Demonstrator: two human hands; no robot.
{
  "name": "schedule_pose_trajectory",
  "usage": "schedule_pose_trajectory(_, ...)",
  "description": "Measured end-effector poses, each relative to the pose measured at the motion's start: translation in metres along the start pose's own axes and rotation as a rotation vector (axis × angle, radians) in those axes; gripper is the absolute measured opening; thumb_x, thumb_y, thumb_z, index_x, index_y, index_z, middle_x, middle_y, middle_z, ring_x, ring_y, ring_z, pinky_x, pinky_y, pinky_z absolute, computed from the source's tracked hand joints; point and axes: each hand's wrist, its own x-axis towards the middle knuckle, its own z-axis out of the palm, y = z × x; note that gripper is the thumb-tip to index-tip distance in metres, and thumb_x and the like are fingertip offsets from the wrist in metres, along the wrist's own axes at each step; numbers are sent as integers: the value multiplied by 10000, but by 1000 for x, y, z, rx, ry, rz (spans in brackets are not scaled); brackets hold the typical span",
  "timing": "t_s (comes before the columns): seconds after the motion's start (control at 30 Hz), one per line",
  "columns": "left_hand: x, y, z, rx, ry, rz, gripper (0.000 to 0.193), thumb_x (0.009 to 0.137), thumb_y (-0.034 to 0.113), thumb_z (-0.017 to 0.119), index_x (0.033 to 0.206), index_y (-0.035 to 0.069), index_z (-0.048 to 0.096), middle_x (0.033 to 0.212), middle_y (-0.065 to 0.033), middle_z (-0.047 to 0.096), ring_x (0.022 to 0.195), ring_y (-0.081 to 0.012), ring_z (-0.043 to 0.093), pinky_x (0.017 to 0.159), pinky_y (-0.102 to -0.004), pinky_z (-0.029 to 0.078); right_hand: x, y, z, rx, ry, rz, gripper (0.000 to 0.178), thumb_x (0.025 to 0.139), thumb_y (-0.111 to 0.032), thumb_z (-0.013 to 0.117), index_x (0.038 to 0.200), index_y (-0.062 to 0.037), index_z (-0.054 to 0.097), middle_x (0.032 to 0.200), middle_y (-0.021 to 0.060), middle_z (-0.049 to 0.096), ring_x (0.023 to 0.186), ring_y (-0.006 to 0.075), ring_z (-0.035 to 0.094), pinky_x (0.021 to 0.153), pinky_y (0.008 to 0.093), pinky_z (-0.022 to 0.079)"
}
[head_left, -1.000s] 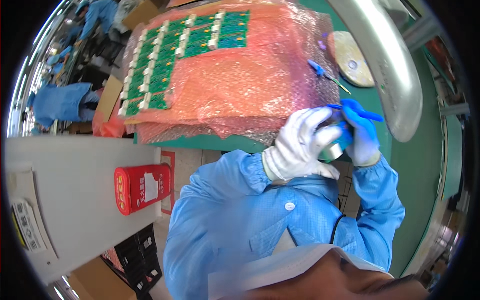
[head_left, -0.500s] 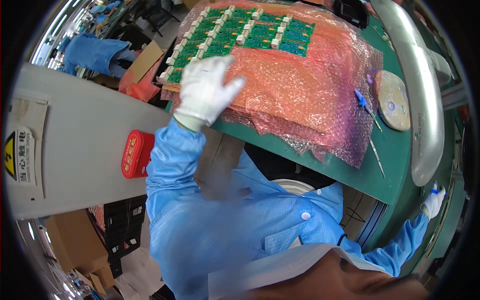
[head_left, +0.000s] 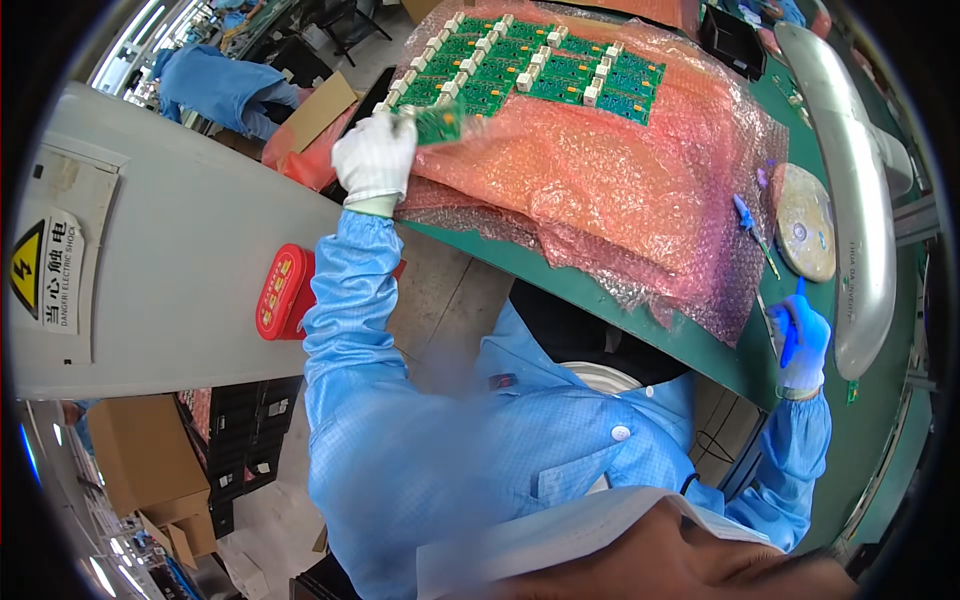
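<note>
My left hand [head_left: 376,158], in a white glove, is closed on the near edge of a green circuit board [head_left: 437,125]. That board is tilted and slightly blurred by motion, in front of several rows of green boards with white connectors [head_left: 520,65]. The rows lie on pink bubble wrap [head_left: 580,180]. My right hand [head_left: 803,350], also gloved, is closed near the right edge of the bench. A slim blue pointed thing [head_left: 799,288] shows at its fingers; its kind is unclear. A thin pale stick [head_left: 764,312] lies beside this hand.
A blue-ended slim tool [head_left: 745,215] and a round beige dish [head_left: 803,222] lie right of the wrap on the green bench [head_left: 870,440]. A silvery lamp arm [head_left: 862,220] overhangs there. A black bin [head_left: 733,42] stands behind; a red box [head_left: 285,293] is at the left.
My left hand has closed on a circuit board, lifting it off the near left of the rows. My right hand has come in from the far right toward the wrap. The view has shifted slightly.
</note>
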Motion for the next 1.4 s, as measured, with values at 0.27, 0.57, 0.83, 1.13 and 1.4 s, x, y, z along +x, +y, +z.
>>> schedule_pose_trajectory(0.27,-20,24,-65,-520,611,212,118,789,178,788,788,96,703,785,-69,700,715,-271,669,686,-391,519,23,-59,8,-86,-31,-129,91,876,-88,692,863,-14,640,664,160,582,583,325,602,542,395,450)
schedule_pose_trajectory(0.57,-71,165,-114,-723,218,873,125,760,188,760,746,131,649,672,-25,603,672,-205,630,684,-376,473,70,-123,28,-213,204,-804,460,669,-237,777,1058,-97,575,1093,195,635,1027,392,636,861,540,524)
schedule_pose_trajectory(0.83,-59,206,-95,-928,100,1011,344,857,411,693,1006,103,655,870,-43,669,801,-243,658,731,-376,498,33,-89,33,434,410,64,174,915,-131,702,1016,0,649,894,84,686,814,149,658,713,305,531)
schedule_pose_trajectory(1.13,-66,257,-84,-376,132,823,409,836,522,681,683,145,634,599,-61,601,545,-274,613,550,-457,467,44,-78,34,184,466,127,197,884,-126,738,1017,5,673,840,100,684,742,156,642,685,270,507)
schedule_pose_trajectory(1.4,-23,262,-35,-493,-267,814,322,928,442,597,1031,155,702,960,-88,699,889,-310,674,775,-442,520,51,-60,21,1042,276,399,162,884,-39,662,1038,4,636,1016,70,627,918,130,608,810,288,500)
